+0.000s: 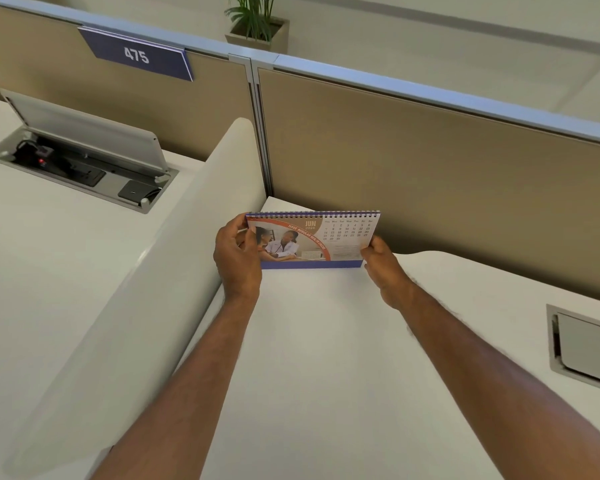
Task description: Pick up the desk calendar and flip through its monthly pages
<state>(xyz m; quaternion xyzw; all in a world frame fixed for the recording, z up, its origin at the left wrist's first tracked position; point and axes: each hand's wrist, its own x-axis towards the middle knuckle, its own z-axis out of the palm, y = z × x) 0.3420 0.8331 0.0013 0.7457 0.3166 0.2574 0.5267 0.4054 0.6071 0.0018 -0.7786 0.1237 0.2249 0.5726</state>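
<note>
Desk calendar [321, 242] was held upright near the far edge of the white desk [326, 358], June page facing. Left hand [238, 259] gripped its left edge; right hand [381, 263] pinched the lower right corner.

Bright, even overhead office light; soft shadow on the desk [309, 341] just under the left hand [238, 258]. No glare. Wide-angle bending toward edges; forearm outlines slightly smeared.
</note>
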